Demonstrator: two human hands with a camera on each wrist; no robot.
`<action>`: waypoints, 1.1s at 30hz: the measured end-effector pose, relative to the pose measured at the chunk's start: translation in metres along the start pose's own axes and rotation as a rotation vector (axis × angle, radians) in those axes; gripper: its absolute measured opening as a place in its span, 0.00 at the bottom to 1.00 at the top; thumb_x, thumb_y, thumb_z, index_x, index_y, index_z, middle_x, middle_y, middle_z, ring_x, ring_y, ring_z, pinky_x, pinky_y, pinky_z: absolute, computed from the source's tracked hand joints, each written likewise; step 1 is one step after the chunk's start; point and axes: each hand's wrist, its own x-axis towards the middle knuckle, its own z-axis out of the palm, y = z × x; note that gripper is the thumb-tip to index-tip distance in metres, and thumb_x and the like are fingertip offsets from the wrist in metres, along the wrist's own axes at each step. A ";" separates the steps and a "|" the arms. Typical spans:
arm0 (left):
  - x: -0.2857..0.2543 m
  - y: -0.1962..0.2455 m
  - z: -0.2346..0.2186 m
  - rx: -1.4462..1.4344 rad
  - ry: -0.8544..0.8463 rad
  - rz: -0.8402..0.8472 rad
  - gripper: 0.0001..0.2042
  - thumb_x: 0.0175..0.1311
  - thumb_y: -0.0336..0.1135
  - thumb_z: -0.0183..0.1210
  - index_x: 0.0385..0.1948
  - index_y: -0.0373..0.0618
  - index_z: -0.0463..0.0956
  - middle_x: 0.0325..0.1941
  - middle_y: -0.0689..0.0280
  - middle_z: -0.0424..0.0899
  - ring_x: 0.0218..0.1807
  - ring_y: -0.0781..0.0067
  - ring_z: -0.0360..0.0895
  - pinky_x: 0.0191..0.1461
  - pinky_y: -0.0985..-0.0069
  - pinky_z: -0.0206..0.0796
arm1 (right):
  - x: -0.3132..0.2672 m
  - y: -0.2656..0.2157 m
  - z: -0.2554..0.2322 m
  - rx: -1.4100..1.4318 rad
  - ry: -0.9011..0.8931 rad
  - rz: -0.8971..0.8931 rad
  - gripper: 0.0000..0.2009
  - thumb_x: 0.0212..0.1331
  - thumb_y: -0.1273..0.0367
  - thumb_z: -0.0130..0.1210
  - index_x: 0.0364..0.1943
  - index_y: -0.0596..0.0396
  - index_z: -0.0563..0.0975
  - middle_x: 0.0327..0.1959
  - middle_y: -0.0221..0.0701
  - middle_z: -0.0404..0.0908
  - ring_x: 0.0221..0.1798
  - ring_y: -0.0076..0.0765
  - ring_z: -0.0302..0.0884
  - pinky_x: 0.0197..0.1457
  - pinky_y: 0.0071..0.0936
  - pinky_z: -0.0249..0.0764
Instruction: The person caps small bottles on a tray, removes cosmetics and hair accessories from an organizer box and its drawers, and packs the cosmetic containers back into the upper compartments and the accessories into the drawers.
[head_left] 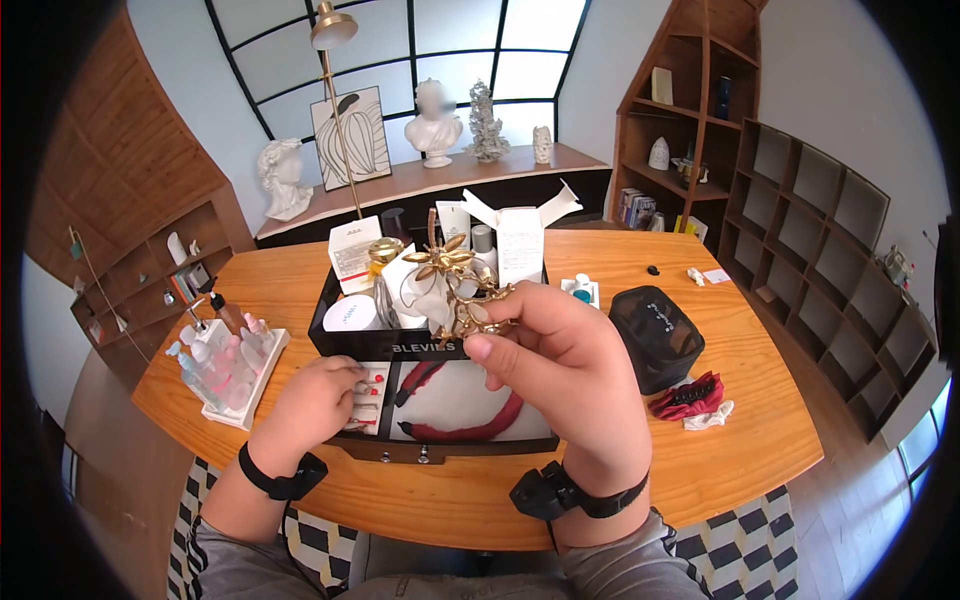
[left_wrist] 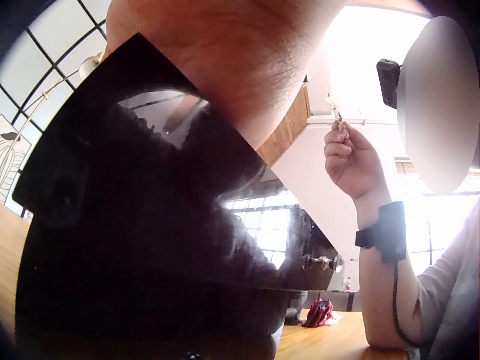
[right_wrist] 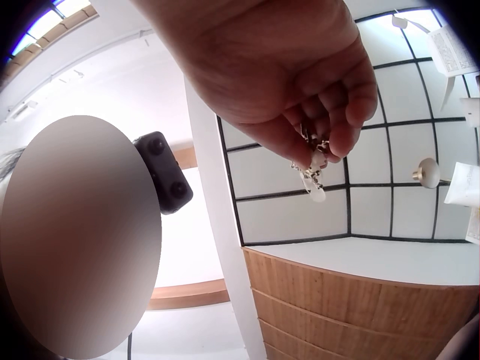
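Note:
The right hand (head_left: 570, 365) pinches a gold flower-shaped ornament (head_left: 440, 262) with pale petals between thumb and fingers, raised above the black organizer box (head_left: 350, 343). In the right wrist view the same ornament (right_wrist: 313, 180) hangs from the fingertips of the right hand (right_wrist: 285, 82). The left hand (head_left: 315, 400) rests at the left part of the open drawer, its fingertips over a white insert (head_left: 372, 395) with small red items; whether they grip anything is hidden. A dark red band (head_left: 470, 432) lies in the drawer's larger compartment.
Bottles and boxes stand in the organizer's top. A white tray (head_left: 245, 410) of small bottles is at the left. To the right are a black mesh case (head_left: 655, 340), a red hair clip (head_left: 690, 397) and a white scrunchie (head_left: 710, 416). A lamp (head_left: 333, 30) stands behind.

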 end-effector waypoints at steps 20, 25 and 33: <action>0.003 0.002 -0.002 0.186 -0.115 -0.133 0.14 0.52 0.27 0.54 0.41 0.44 0.81 0.32 0.55 0.83 0.34 0.50 0.79 0.38 0.58 0.71 | 0.000 -0.003 0.001 -0.004 -0.039 -0.002 0.07 0.60 0.73 0.59 0.38 0.62 0.76 0.20 0.22 0.70 0.23 0.13 0.61 0.24 0.16 0.59; 0.005 0.008 -0.005 0.265 -0.203 -0.111 0.15 0.54 0.28 0.53 0.43 0.42 0.80 0.31 0.51 0.82 0.33 0.49 0.80 0.38 0.59 0.72 | 0.000 -0.003 0.002 -0.029 -0.057 -0.004 0.07 0.60 0.73 0.59 0.37 0.61 0.75 0.19 0.22 0.69 0.23 0.13 0.61 0.24 0.16 0.58; 0.003 0.005 -0.016 0.098 -0.187 -0.206 0.15 0.56 0.28 0.52 0.44 0.43 0.81 0.30 0.49 0.82 0.33 0.46 0.79 0.39 0.59 0.71 | -0.001 -0.013 -0.001 0.028 -0.061 0.132 0.06 0.58 0.77 0.61 0.37 0.61 0.77 0.27 0.20 0.76 0.29 0.12 0.70 0.30 0.12 0.66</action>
